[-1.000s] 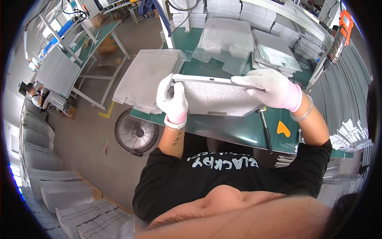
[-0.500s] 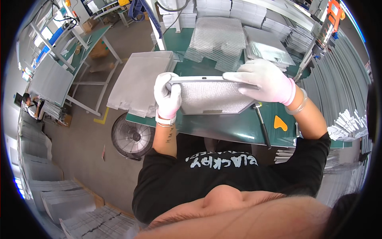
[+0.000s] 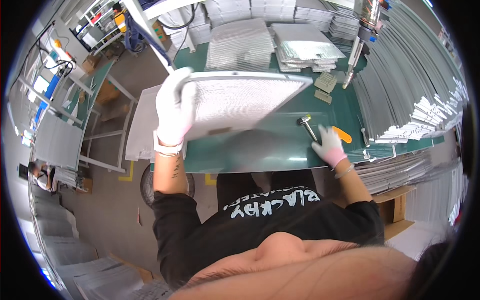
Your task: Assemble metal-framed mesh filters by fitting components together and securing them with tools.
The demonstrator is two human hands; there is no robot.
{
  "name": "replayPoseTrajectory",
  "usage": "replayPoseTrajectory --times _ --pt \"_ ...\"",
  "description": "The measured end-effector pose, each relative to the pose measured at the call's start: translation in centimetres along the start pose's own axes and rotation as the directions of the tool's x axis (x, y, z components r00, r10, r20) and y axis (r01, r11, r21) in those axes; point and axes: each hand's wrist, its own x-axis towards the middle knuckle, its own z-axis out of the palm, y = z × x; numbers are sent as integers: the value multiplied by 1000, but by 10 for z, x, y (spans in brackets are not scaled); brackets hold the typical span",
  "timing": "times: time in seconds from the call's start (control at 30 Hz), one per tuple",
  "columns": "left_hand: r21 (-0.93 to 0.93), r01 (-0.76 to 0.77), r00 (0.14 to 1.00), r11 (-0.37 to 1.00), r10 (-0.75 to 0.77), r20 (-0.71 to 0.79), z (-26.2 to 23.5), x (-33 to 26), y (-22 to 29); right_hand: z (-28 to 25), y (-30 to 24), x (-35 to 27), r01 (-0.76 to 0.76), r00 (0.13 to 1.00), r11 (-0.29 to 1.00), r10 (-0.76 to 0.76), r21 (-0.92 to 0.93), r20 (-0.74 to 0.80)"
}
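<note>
My left hand (image 3: pixel 175 105), in a white glove, is closed round the left end of a framed metal-mesh panel (image 3: pixel 235 102). The panel is tilted up above the green table (image 3: pixel 280 150), its thin pale frame edge uppermost and its mesh face toward me. My gloved right hand (image 3: pixel 330 146) is low over the table, fingers stretched out and apart at the handle of a hammer (image 3: pixel 304 120). The hammer lies with its head away from me, and the hand hides the lower handle. Just right of those fingers lies an orange flat scraper-like piece (image 3: pixel 342 134).
Mesh sheets (image 3: pixel 237 45) and a silvery stack (image 3: pixel 305 42) lie at the back. Long grey strips (image 3: pixel 405 95) crowd the right side. A power tool (image 3: pixel 367 25) hangs at the back right. Two small beige blocks (image 3: pixel 326 82) and a slim tool (image 3: pixel 364 134) lie on the table.
My right hand has left the panel and come down to the hammer. My left hand still holds the panel, which has swung to a slant. The view has shifted rightward.
</note>
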Motion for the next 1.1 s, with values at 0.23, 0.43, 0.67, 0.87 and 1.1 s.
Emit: replayPoseTrajectory --times 0.23,0.43,0.67,0.87,1.1 --pt "-110 -558 464 822 420 780 122 23 65 35 25 -38 -42 998 956 54 291 -34" --pt "38 -505 658 862 356 664 138 16 68 -126 17 -55 -33 987 751 -80 660 140" --pt "307 -134 951 942 35 308 177 -14 74 -256 -3 -23 394 919 665 -276 635 -281" --pt "280 -67 984 958 17 178 184 -14 72 -235 -18 -3 540 817 755 -363 373 -448" --pt "271 -84 991 959 51 126 188 -18 66 -235 -30 7 553 783 820 -451 148 -429"
